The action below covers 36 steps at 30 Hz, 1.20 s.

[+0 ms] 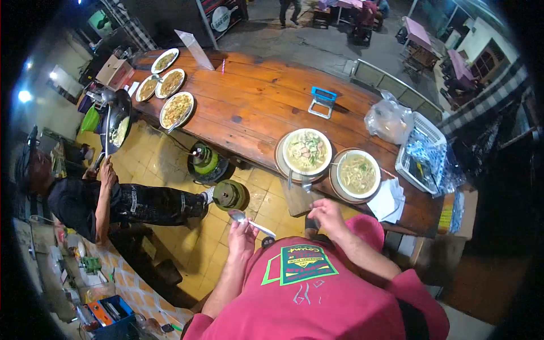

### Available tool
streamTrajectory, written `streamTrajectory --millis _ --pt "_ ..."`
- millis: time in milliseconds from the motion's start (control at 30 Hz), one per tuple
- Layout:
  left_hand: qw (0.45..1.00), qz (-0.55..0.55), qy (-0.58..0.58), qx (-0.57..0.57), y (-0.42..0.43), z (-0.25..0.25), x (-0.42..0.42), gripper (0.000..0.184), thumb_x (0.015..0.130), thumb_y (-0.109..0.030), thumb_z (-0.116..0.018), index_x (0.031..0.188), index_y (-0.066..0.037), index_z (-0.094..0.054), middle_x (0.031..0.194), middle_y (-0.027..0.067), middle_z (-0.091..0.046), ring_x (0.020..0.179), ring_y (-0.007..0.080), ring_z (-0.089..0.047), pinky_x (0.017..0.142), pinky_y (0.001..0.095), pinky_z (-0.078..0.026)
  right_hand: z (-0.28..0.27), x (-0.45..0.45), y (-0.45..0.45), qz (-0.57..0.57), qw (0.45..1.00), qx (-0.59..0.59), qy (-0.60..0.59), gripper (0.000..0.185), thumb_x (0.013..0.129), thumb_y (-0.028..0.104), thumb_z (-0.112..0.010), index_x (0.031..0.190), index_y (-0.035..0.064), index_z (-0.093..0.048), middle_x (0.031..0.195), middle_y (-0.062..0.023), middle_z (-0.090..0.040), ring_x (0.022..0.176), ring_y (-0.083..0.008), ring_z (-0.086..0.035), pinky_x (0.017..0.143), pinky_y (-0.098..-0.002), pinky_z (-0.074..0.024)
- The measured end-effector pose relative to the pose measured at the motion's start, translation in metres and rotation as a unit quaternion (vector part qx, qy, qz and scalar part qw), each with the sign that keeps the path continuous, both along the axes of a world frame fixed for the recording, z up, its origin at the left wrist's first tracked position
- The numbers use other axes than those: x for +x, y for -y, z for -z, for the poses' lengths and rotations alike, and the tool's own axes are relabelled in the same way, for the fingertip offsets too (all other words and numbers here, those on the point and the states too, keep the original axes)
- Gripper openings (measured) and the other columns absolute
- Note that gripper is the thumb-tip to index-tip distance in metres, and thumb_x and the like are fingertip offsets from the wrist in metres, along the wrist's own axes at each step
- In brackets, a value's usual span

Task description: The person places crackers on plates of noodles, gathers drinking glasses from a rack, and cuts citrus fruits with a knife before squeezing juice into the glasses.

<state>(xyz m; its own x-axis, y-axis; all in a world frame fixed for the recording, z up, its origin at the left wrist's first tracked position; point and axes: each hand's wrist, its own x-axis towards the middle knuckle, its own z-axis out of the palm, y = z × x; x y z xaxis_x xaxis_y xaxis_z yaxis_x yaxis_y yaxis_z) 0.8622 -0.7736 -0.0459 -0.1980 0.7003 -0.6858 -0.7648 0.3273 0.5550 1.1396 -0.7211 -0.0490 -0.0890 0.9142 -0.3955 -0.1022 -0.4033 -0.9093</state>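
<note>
Nearest me, the L hand point(242, 240) has thumb and fingers pinched on the spoon point(262, 228), close to its scoop end, handle angled back toward the shirt point(306, 289). IMO a lighter hold farther down the handle, w/ fingertips off the scoop, would be cleaner; best to tilt it clear of the cloth, too. The R hand point(330, 217) is curled, fingers drawn in close by the table edge; can't tell if it's pinching anything, b/c the fingertips are blurred. It should stay low & slow there, as the L bowl point(306, 130) and R bowl point(358, 152) look full of noodle soup and would prob. slosh if knocked. Napkins point(391, 198) lie beside the R bowl. Farther off, food plates sit at the table's point(243, 107) far end, near a co-worker point(73, 204) w/ a wok point(126, 103)
</note>
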Motion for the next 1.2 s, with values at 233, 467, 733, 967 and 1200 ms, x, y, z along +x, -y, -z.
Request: streamTrajectory --millis 233,467,733,967,1200 --pt "0.996 0.032 -0.074 0.034 -0.030 -0.024 0.009 0.018 0.089 -0.003 -0.052 0.106 -0.009 -0.052 0.092 0.0035 -0.058 0.080 0.0154 -0.056 0.065 0.0318 -0.050 0.044 -0.052 -0.060 -0.029 0.992 -0.091 -0.078 0.008 0.082 0.004 -0.056 0.087 0.0064 -0.062 0.073 -0.0041 -0.063 0.058 -0.0117 -0.054 0.049 -0.0262 -0.0414" --pt "0.998 0.058 -0.024 0.032 -0.044 -0.015 -0.022 0.014 0.091 -0.003 -0.054 0.104 -0.006 -0.052 0.085 0.0045 -0.058 0.072 0.0139 -0.056 0.062 0.0288 -0.051 0.036 -0.078 -0.096 0.040 0.991 -0.073 0.101 0.012 0.087 0.014 -0.061 0.079 0.0045 -0.061 0.061 -0.0016 -0.057 0.046 -0.0113 -0.050 0.037 -0.0287 -0.0412" --pt "0.986 0.153 -0.033 0.054 -0.074 -0.027 -0.051 0.013 0.091 -0.003 -0.051 0.104 -0.004 -0.052 0.093 0.0046 -0.058 0.077 0.0136 -0.057 0.071 0.0296 -0.052 0.046 -0.102 -0.082 0.196 0.955 0.019 0.222 0.025 0.082 0.018 -0.072 0.081 0.0036 -0.052 0.059 -0.0047 -0.057 0.044 -0.0152 -0.056 0.039 -0.0313 -0.0442" --pt "0.963 0.255 -0.041 0.075 -0.094 -0.027 -0.023 0.007 0.090 -0.005 -0.058 0.096 -0.004 -0.055 0.087 0.0029 -0.060 0.077 0.0117 -0.062 0.072 0.0259 -0.055 -0.015 -0.096 -0.014 -0.064 0.994 0.023 0.090 0.019 0.094 0.021 -0.056 0.094 0.0030 -0.062 0.071 -0.0027 -0.063 0.065 -0.0098 -0.059 0.054 -0.0241 -0.0459" --pt "0.902 0.367 -0.152 0.171 -0.106 -0.006 0.037 0.033 0.087 -0.005 -0.065 0.118 -0.003 -0.054 0.101 0.0053 -0.062 0.088 0.0147 -0.062 0.076 0.0309 -0.056 -0.007 -0.028 0.018 -0.021 1.000 -0.006 0.003 0.021 0.100 0.018 -0.045 0.096 0.0013 -0.058 0.067 -0.0018 -0.055 0.057 -0.0102 -0.051 0.053 -0.0237 -0.0424"
